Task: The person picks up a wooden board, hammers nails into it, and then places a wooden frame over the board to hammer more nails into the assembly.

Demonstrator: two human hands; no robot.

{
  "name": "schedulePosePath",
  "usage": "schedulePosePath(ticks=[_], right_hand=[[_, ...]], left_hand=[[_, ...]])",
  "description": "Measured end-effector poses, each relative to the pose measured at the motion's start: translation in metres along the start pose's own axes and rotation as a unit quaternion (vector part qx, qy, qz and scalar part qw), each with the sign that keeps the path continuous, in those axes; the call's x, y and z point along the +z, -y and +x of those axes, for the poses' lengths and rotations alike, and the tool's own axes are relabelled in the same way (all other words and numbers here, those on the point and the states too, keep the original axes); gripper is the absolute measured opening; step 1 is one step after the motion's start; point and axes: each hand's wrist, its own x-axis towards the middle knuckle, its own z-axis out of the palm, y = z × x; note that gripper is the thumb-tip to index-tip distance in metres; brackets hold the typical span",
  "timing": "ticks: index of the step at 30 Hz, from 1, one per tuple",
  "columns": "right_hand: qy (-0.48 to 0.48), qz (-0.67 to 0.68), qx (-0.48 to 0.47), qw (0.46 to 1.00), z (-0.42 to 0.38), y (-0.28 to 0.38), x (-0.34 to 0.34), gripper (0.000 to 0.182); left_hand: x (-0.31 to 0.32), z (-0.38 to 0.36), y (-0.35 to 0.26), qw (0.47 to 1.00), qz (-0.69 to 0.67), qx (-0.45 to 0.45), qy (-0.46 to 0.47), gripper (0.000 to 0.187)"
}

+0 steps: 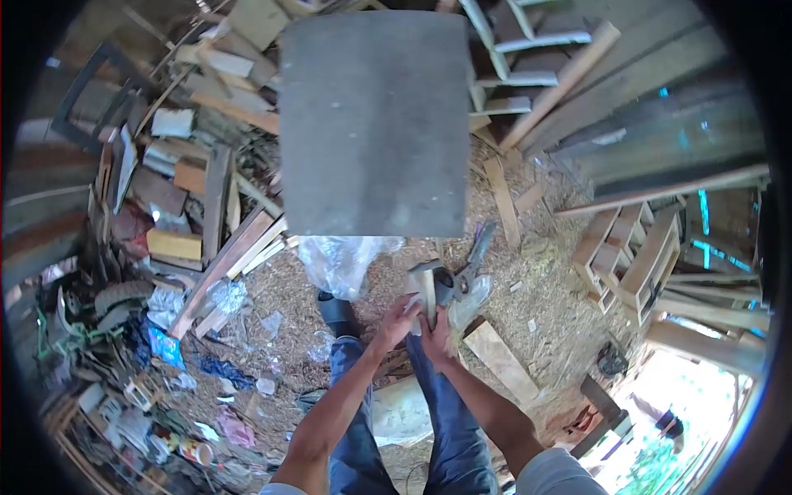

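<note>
Wooden-handled hammer (pixel 429 294) within clamped fingers of right hand (pixel 438 332), beside left hand (pixel 399 320), its fingers unclear.

Wooden frames (pixel 631 256) stand on debris-strewn ground (pixel 561 330) beside what looks like a bright doorway (pixel 701 396).

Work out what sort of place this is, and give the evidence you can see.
Probably a rough woodworking shed: scrap timber is piled along one side, open wooden frames stand on the other, and what look like wood shavings litter the ground.
</note>
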Motion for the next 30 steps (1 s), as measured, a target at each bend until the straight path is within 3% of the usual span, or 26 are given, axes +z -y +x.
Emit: schedulePosePath(ticks=[3, 5, 9, 12, 15, 16, 18, 21, 22, 23, 24, 25, 26, 29, 30], right_hand=[[-0.07, 0.033, 0.052, 0.996, 0.006, -0.04, -0.032, 0.03], [-0.129, 0.041, 0.165, 0.977, 0.019, -0.066, -0.05, 0.026], [-0.209, 0.108, 0.213, 0.948, 0.068, -0.1, -0.091, 0.024], [-0.193, 0.064, 0.173, 0.964, 0.1, -0.155, -0.099, 0.022], [-0.119, 0.033, 0.243, 0.962, 0.13, -0.191, -0.104, 0.023], [-0.112, 0.037, 0.245, 0.962, 0.135, -0.196, -0.105, 0.023], [-0.188, -0.093, 0.132, 0.969, 0.147, -0.193, -0.107, 0.027], [-0.201, -0.076, 0.098, 0.972, 0.165, -0.155, -0.113, 0.031], [-0.116, 0.018, 0.187, 0.975, 0.172, -0.132, -0.116, 0.034], [-0.112, 0.021, 0.174, 0.978, 0.179, -0.111, -0.116, 0.034], [-0.079, 0.123, 0.15, 0.978, 0.186, -0.091, -0.114, 0.036], [-0.043, 0.223, 0.125, 0.966, 0.196, -0.075, -0.108, 0.038], [-0.037, 0.225, 0.111, 0.967, 0.209, -0.063, -0.098, 0.038], [-0.044, 0.22, 0.017, 0.974, 0.235, -0.029, -0.075, 0.042], [0.012, 0.205, 0.083, 0.975, 0.242, -0.007, -0.082, 0.044]], left_hand=[[0.064, 0.022, -0.002, 0.996, 0.084, 0.004, 0.033, 0.038], [0.116, 0.033, -0.026, 0.988, 0.15, 0.029, 0.014, 0.043], [0.177, 0.094, -0.007, 0.987, 0.141, 0.078, 0.023, 0.047], [0.195, 0.135, 0.002, 0.968, 0.239, 0.076, 0.016, 0.048], [0.193, 0.163, 0.011, 0.988, 0.145, 0.05, 0.018, 0.043], [0.185, 0.162, 0.009, 0.984, 0.159, 0.072, -0.039, 0.039], [0.168, 0.146, -0.005, 0.959, 0.19, 0.129, -0.165, 0.03], [0.114, 0.097, -0.011, 0.854, 0.312, 0.217, -0.355, 0.023], [0.09, 0.08, -0.025, 0.79, 0.391, 0.262, -0.392, 0.02], [0.066, 0.07, -0.035, 0.786, 0.313, 0.261, -0.465, 0.019], [0.038, 0.061, -0.052, 0.708, 0.382, 0.271, -0.528, 0.021], [-0.011, 0.064, -0.056, 0.653, 0.375, 0.36, -0.551, 0.024], [-0.039, 0.057, -0.085, 0.625, 0.411, 0.269, -0.606, 0.026], [-0.131, 0.067, -0.146, 0.622, 0.397, 0.239, -0.631, 0.052], [-0.213, 0.078, -0.131, 0.761, 0.319, 0.234, -0.514, 0.056]])
